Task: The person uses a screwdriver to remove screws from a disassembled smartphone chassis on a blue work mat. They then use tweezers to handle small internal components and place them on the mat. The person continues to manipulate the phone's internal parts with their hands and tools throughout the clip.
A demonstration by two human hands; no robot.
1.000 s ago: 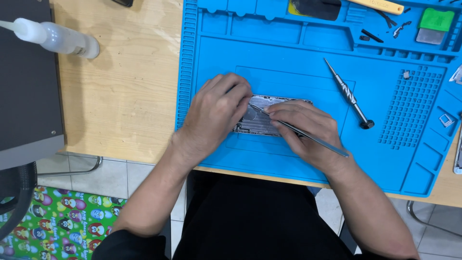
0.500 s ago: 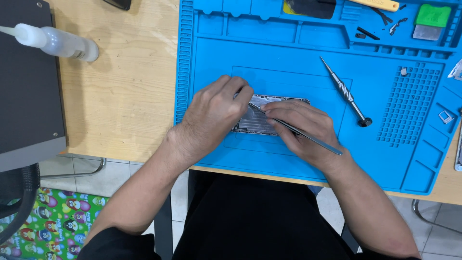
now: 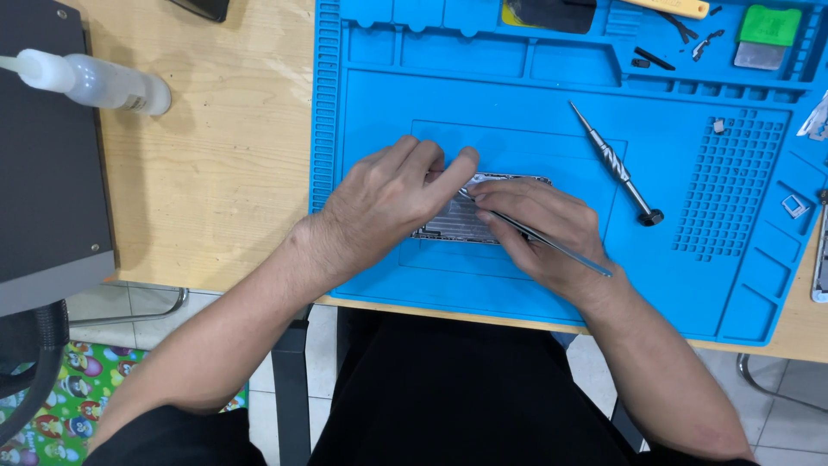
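Head view shows the pale wooden tabletop (image 3: 224, 173) under everything, with the dark grey flat box (image 3: 43, 155) at its far left edge; on the wood lies the wide blue silicone work mat (image 3: 517, 95), its moulded trays along the top keeping small parts from rolling off; in the mat's centre rests the flat silvery opened device (image 3: 457, 220), largely covered by my hands; my left hand (image 3: 388, 203) lies spread over its left part, fingers curled down and pressing it, gripping nothing, I judge to keep it from sliding; my right hand (image 3: 539, 229) is closed in a pinch around thin metal tweezers (image 3: 552, 246), tips meeting the device just beside my left fingertips; the translucent plastic squeeze bottle (image 3: 95, 82) lies well apart on the wood; the slim steel screwdriver (image 3: 614, 164) rests loose on the mat, near my right hand.
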